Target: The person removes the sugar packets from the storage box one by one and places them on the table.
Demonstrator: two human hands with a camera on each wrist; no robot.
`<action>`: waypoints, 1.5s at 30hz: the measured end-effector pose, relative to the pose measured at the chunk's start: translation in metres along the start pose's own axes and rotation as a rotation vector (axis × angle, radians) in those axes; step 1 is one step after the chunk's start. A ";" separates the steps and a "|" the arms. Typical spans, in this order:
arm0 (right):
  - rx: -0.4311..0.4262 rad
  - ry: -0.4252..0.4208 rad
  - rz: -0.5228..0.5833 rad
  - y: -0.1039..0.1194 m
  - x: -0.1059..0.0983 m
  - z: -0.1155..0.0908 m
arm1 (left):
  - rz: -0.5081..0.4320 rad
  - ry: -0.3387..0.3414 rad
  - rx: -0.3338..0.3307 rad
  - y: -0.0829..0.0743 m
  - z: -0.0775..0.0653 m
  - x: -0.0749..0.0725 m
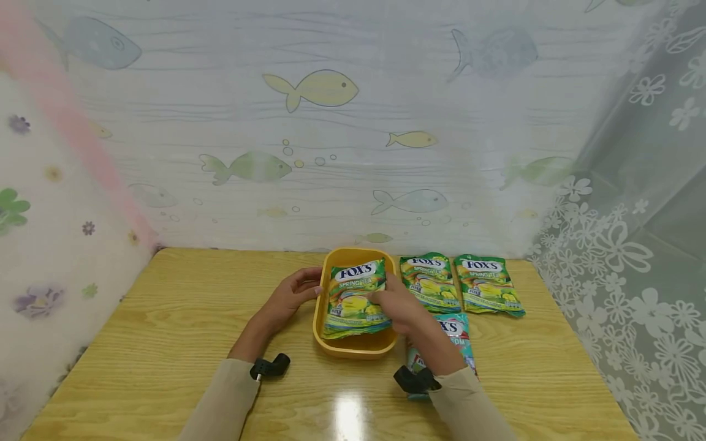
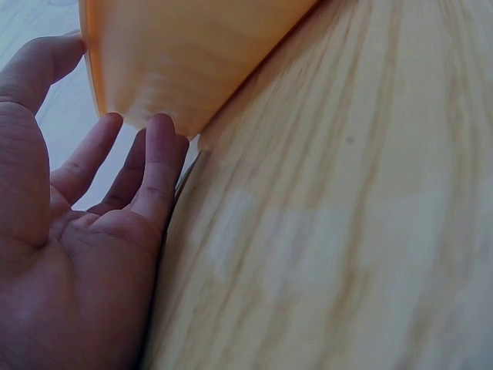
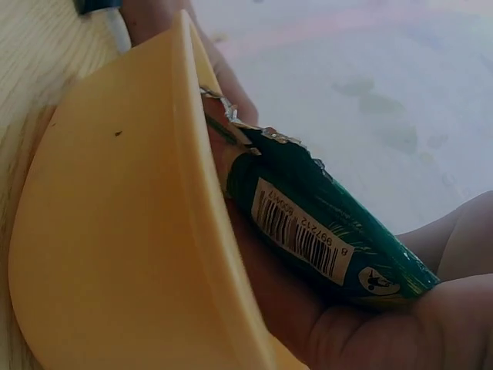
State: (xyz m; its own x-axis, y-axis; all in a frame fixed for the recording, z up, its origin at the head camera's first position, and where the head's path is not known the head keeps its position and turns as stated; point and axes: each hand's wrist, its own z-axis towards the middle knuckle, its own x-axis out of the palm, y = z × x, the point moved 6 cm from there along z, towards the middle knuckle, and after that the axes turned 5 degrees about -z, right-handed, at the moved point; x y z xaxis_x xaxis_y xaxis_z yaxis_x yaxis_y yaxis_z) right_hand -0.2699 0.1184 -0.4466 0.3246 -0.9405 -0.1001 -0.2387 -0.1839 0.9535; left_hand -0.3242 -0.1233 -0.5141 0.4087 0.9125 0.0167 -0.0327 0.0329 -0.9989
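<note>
A yellow plastic container (image 1: 355,353) stands on the table, and a green Fox's Spring Tea candy bag (image 1: 353,306) is at its opening. My right hand (image 1: 401,306) grips that bag by its right side, thumb on the front. In the right wrist view the candy bag (image 3: 308,223) shows its barcode and crimped edge, tilted over the rim; part of the fingers is hidden behind the container wall. At the container's left side is my left hand (image 1: 288,298). In the left wrist view its fingertips (image 2: 160,127) touch the container's outer wall (image 2: 185,62), fingers mostly straight.
Two more green Spring Tea bags lie right of the container, one nearer (image 1: 430,285) and one farther right (image 1: 489,285). A blue-and-red Fox's bag (image 1: 458,334) lies in front of them, partly covered by my right forearm. A fish-patterned curtain (image 1: 331,153) hangs behind the wooden table (image 1: 220,306).
</note>
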 end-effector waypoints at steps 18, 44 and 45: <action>-0.006 -0.016 -0.070 0.004 -0.022 -0.028 | 0.012 -0.013 -0.006 0.001 0.000 -0.001; 0.069 -0.042 -0.121 -0.017 -0.090 -0.071 | 0.080 -0.024 0.003 0.004 0.002 -0.005; 0.072 -0.042 -0.121 -0.018 -0.092 -0.072 | 0.082 -0.025 0.002 0.004 0.002 -0.005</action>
State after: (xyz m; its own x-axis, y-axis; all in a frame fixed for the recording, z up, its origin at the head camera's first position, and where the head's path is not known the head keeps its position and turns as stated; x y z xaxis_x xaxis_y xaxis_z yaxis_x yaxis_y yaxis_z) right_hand -0.2298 0.2289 -0.4342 0.3169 -0.9211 -0.2260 -0.2662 -0.3151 0.9110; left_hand -0.3277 -0.1268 -0.5179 0.3815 0.9221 -0.0644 -0.0673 -0.0418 -0.9969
